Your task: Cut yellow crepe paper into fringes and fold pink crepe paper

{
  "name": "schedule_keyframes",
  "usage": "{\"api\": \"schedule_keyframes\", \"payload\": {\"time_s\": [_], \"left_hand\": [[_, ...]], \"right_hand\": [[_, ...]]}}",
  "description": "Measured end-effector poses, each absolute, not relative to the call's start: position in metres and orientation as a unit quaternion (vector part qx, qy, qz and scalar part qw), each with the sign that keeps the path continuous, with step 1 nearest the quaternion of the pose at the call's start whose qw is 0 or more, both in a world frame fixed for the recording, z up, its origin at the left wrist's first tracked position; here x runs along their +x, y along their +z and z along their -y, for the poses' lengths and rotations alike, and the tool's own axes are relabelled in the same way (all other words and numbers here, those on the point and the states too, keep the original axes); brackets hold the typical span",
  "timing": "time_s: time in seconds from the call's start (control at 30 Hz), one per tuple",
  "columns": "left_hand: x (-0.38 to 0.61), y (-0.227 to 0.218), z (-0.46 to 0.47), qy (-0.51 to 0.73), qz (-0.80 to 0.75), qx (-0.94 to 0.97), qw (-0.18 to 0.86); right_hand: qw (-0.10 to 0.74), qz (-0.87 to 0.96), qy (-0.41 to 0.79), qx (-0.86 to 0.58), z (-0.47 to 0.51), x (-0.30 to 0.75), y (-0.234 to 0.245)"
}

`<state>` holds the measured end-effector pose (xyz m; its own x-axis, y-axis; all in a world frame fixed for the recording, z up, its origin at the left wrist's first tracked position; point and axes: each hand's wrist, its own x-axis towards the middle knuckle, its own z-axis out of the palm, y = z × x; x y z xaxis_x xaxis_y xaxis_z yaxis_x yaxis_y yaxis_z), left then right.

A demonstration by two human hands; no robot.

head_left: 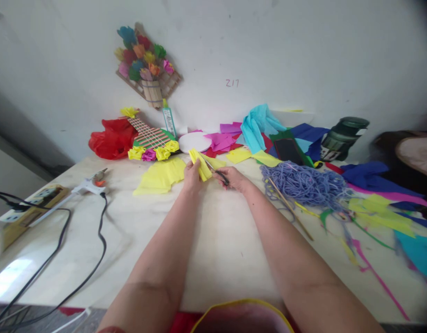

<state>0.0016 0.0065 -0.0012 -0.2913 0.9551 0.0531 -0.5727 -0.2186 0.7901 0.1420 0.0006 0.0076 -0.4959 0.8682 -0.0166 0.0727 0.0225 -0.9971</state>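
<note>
Pinched in my left hand (192,173) is a folded strip of yellow crepe paper (199,163), held up over the middle of the table. My right hand (234,179) grips a pair of scissors (220,175) by its dark handles. The blades point up and left, against the right edge of the folded strip; whether they are cutting into it I cannot tell. A wider sheet of yellow crepe paper (161,175) lies flat to the left of my left hand. Behind the strip rests a white disc (194,142).
A glue gun (91,184) with a black cord and a power strip (29,208) occupy the left side. Purple yarn (303,182), a wooden stick (291,210), a phone (287,150) and paper scraps lie right. A stick craft with paper flowers (152,136) leans on the wall.
</note>
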Motion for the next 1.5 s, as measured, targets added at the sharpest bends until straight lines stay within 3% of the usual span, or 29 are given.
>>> {"api": "schedule_keyframes", "payload": {"time_s": [0.27, 1.5], "left_hand": [[0.0009, 0.0013, -0.005, 0.73, -0.336, 0.275, 0.528], [0.0096, 0.0041, -0.0056, 0.73, -0.344, 0.311, 0.502]], "right_hand": [[0.314, 0.662, 0.58, -0.355, -0.0006, 0.1481, 0.0061], [0.356, 0.639, 0.562, -0.386, 0.0001, 0.142, 0.0094]]}}
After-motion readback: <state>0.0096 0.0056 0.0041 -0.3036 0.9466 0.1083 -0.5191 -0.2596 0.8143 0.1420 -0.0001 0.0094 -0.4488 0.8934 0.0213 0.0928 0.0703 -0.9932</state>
